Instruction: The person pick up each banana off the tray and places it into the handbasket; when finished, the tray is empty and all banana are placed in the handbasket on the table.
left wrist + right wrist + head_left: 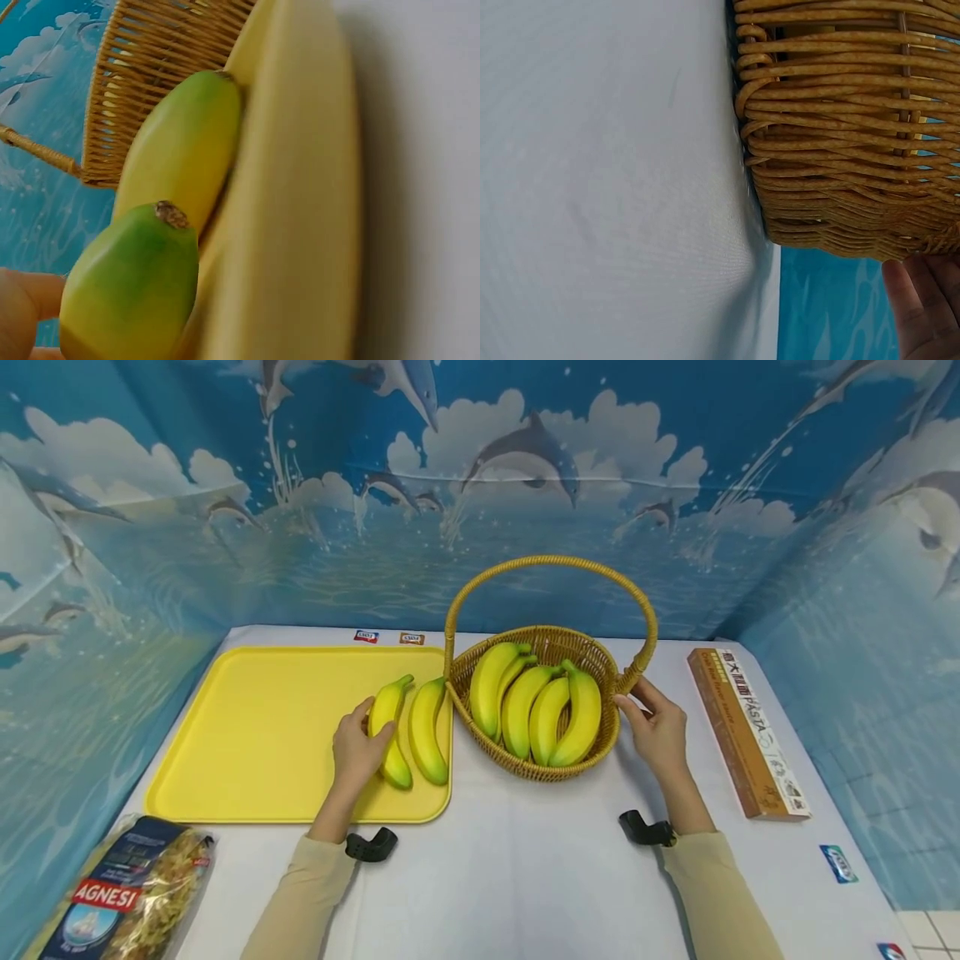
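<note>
On the right part of the yellow tray [255,735] my left hand [358,747] grips a banana [387,735], thumb on its near side. A second banana [424,731] lies on the tray just right of it; the left wrist view has the green tip of the held banana [131,281] up close. Beside the tray stands a wicker basket [540,770] with a tall arched handle, holding several bananas [573,714]. My right hand [660,727] holds the basket's right rim at the foot of the handle. From the right wrist, its fingers [907,300] touch the woven wall [840,150].
A long pasta box [750,735] lies at the right, with a small blue-green packet [837,864] nearer. Two small packets, one red [367,636] and one brown [412,638], lie behind the tray. A bag of pasta [123,893] sits front left. Dolphin-print cloth surrounds the table.
</note>
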The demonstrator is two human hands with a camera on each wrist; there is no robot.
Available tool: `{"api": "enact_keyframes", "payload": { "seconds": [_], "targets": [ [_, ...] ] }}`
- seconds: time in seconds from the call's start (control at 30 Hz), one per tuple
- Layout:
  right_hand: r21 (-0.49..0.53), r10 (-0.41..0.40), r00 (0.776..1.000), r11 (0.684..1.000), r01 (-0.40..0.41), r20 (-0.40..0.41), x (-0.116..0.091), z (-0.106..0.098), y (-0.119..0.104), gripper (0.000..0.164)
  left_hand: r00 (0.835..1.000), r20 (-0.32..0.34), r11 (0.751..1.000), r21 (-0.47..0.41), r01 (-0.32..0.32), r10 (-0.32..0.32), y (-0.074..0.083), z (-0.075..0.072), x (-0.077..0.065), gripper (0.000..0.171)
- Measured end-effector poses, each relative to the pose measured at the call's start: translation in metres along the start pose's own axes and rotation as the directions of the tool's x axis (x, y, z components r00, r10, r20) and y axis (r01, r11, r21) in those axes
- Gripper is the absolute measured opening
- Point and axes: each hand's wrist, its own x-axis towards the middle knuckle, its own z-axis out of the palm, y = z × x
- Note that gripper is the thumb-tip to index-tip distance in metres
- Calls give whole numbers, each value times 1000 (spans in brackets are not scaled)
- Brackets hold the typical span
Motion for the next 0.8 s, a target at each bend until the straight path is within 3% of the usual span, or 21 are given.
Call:
{"api": "enact_keyframes", "payload": {
  "seconds": [0.2,0.3,0.4,0.5,0.6,0.7,0.8],
  "targets": [
    [13,24,1000,1000,-24,-3,0,3,30,43,999,-43,999,-37,-11,9,18,-18,-6,59],
    [26,19,1000,999,-19,4,1,3,33,44,996,-51,993,-92,-80,75,40,-28,-18,56],
    [35,17,1000,999,-18,8,3,4,33,44,983,-26,973,-139,-186,184,66,-31,-34,55],
    [38,16,1000,999,-16,10,4,4,31,43,955,31,948,-133,-290,296,89,-22,-47,55],
    [38,14,1000,999,-14,8,4,4,20,42,917,95,921,-96,-379,387,109,-4,-51,56],
    [27,15,1000,1000,-15,8,2,1,3,41,888,132,898,-68,-435,440,128,17,-46,58],
    [28,21,1000,999,-21,12,0,-3,-8,40,876,140,886,-32,-463,462,145,39,-33,59]
  ]
}}
